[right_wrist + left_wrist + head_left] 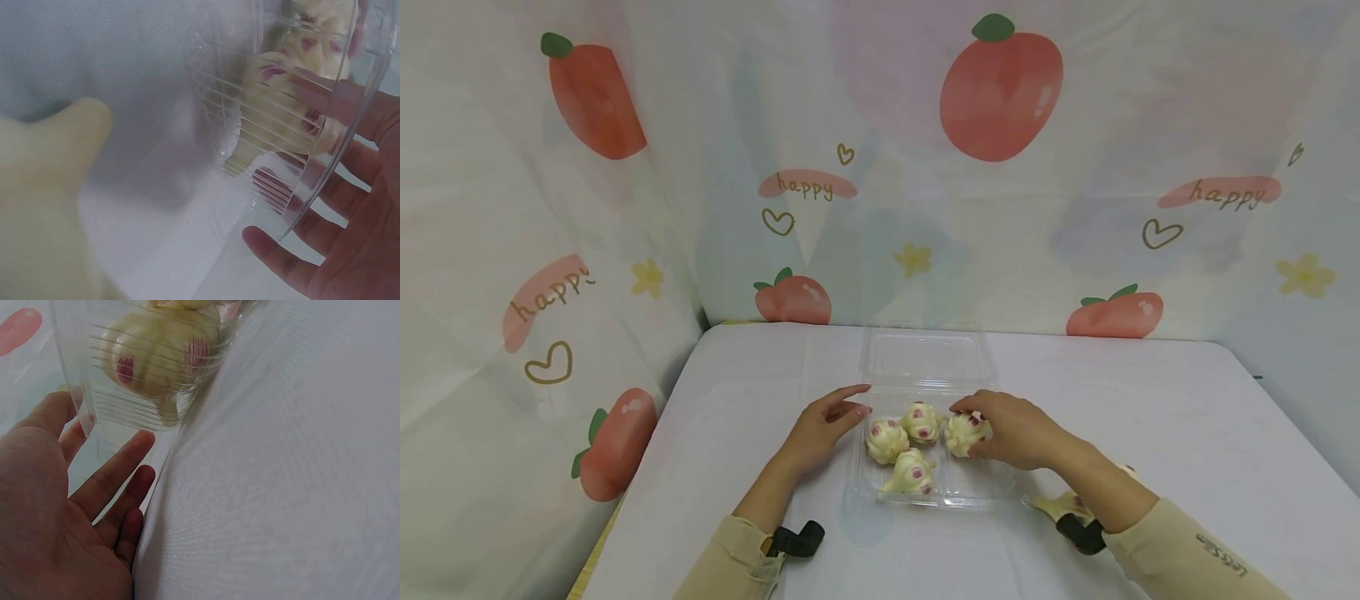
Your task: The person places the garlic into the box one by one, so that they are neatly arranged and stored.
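Right of centre, the right hand's (1017,429) grip holds a cream, purple-patched garlic bulb (961,435) in a clear plastic box (973,503) beside three similar bulbs (912,473); the left hand (820,427), fingers loosely spread, is at its left edge. Lower right, the right forearm (1108,492) partly blocks another bulb (1054,504). A white-covered table (775,392) meets fruit-printed cloth (880,100).
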### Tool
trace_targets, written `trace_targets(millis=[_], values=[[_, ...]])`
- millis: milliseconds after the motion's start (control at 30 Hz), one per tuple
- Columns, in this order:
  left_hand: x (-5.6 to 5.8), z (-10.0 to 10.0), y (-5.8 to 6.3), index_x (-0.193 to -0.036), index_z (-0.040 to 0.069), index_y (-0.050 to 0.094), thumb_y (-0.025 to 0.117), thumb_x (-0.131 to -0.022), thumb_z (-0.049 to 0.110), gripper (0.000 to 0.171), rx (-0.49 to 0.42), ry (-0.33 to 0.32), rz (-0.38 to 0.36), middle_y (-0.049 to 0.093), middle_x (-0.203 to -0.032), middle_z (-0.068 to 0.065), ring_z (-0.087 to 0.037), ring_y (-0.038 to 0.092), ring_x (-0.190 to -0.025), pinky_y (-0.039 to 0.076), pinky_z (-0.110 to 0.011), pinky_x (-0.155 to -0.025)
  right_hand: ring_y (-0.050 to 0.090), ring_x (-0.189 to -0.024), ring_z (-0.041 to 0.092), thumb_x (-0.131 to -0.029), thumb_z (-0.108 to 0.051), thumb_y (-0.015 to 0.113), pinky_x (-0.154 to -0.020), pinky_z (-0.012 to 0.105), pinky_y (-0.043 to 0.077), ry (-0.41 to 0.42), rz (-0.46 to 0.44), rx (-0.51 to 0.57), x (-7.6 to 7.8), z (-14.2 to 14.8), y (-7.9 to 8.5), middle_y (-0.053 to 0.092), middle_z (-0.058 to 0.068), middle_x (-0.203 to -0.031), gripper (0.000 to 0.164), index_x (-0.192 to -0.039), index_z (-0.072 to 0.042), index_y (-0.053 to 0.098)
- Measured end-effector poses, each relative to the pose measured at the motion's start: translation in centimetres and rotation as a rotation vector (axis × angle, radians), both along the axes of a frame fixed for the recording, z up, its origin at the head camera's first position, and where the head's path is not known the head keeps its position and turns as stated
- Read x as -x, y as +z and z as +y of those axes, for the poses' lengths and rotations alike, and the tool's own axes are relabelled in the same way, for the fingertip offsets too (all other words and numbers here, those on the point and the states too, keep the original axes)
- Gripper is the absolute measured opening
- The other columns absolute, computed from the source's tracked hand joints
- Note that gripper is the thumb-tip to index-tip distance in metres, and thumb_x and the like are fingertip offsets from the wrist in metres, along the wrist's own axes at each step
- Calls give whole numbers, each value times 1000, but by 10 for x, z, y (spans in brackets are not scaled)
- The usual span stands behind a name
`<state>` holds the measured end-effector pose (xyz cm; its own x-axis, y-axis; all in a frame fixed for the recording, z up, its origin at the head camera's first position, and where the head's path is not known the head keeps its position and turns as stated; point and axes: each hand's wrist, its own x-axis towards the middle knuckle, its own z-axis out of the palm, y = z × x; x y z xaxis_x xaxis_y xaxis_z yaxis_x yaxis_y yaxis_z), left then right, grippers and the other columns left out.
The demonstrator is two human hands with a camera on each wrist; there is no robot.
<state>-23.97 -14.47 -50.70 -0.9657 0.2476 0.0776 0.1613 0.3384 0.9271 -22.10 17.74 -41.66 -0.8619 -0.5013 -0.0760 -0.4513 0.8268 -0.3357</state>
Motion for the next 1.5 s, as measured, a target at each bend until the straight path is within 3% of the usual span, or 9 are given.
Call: trace_targets(millis=[667, 1200, 1500], values=[[2, 1, -2, -144, 33, 62, 68, -100, 42, 46, -3, -3, 8, 76, -120, 3, -19, 68, -119, 47, -54, -109, 66, -115, 28, -84, -20, 86, -93, 51, 54, 7, 39, -18, -1, -2, 1, 68, 7, -129, 60, -140, -14, 64], [2, 0, -2, -144, 32, 62, 68, -100, 40, 46, -10, -6, 6, 76, -119, 3, -19, 68, -119, 47, -53, -109, 66, -111, 25, -83, -19, 86, -90, 47, 54, 3, 29, 3, 0, -1, 4, 68, 3, -126, 55, -134, -13, 67], [1, 0, 0, -144, 33, 62, 69, -100, 40, 46, -10, -1, -2, 76, -118, 3, -19, 68, -119, 46, -53, -110, 66, -116, 29, -83, -18, 86, -94, 51, 54, -5, 24, 13, -2, 0, 7, 68, 4, -125, 55, -135, -12, 67]])
